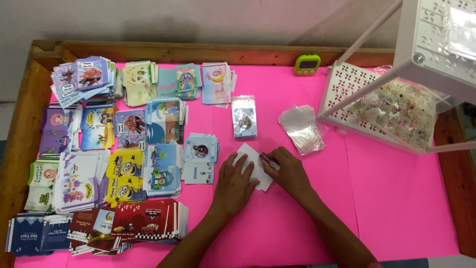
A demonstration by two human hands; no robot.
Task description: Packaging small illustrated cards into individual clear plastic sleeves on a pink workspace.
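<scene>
A white card [251, 158] lies on the pink table cover [396, 198] near the middle. My left hand [234, 186] rests flat on the card's left part, fingers spread, pinning it down. My right hand [289, 171] is on the card's right side and grips a small purple pen-like object [269, 160] with its tip on the card. Just beyond the card lies a clear-wrapped pack of picture cards [244, 116] and a pile of clear plastic sleeves [301, 128].
Many stacks of colourful printed cards [124, 144] fill the left half of the table. A white perforated rack [386, 106] holding small trinkets stands at the right. A green timer [307, 64] sits at the back. A wooden rim [198, 49] borders the table.
</scene>
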